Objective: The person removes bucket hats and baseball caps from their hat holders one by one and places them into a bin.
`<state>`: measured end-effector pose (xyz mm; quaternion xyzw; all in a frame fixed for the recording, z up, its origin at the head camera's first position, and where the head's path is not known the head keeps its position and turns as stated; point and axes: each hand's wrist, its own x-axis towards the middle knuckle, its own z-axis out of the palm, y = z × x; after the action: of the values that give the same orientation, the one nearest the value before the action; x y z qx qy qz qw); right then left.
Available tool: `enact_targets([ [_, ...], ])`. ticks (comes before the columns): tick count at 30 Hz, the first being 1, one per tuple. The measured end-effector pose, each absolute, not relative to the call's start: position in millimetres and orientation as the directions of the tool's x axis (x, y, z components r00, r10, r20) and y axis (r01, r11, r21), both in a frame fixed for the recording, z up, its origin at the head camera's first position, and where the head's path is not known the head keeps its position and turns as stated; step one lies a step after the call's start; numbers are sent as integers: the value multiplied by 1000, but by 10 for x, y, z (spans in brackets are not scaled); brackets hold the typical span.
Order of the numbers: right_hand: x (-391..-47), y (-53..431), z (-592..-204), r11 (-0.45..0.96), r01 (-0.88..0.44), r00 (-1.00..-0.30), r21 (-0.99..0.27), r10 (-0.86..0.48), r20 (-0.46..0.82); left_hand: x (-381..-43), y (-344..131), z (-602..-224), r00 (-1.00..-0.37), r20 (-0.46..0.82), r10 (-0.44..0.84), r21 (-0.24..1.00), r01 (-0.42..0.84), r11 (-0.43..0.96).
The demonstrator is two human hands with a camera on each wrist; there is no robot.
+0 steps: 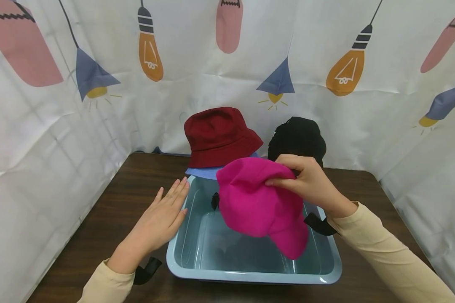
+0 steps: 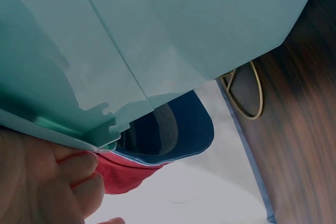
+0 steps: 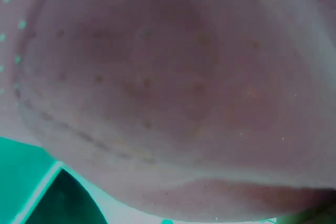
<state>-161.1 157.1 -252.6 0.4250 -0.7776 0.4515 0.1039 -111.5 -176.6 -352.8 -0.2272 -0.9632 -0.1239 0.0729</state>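
Observation:
My right hand (image 1: 311,181) pinches a bright pink baseball cap (image 1: 254,202) between thumb and fingers, holding it over a light blue plastic basin (image 1: 212,275). The cap's brim points down toward the front right of the basin. In the right wrist view the cap's fabric (image 3: 157,87) fills most of the picture. My left hand (image 1: 159,219) lies with straight fingers along the basin's left rim. From the left wrist, the basin's outer wall (image 2: 157,30) shows above the fingers of the left hand (image 2: 52,182).
Behind the basin, a dark red bucket hat (image 1: 220,136) sits on a blue hat (image 1: 202,172). To its right is a black cap (image 1: 297,139). The dark wooden table (image 1: 129,202) ends at a white patterned curtain (image 1: 204,92). A gold wire loop (image 2: 257,93) shows by the basin.

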Motion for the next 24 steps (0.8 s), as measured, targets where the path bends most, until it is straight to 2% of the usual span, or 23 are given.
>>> enact_targets([
  [10, -1661, 1519, -2862, 277, -743, -620, -610, -629, 469, -1122, -1761, -3520, -886, 191, 423, 206, 458, 865],
  [24, -1622, 1453, -3113, 408, -671, -672, -619, -687, 276, -1131, -1759, -3512, -885, 195, 423, 195, 458, 868],
])
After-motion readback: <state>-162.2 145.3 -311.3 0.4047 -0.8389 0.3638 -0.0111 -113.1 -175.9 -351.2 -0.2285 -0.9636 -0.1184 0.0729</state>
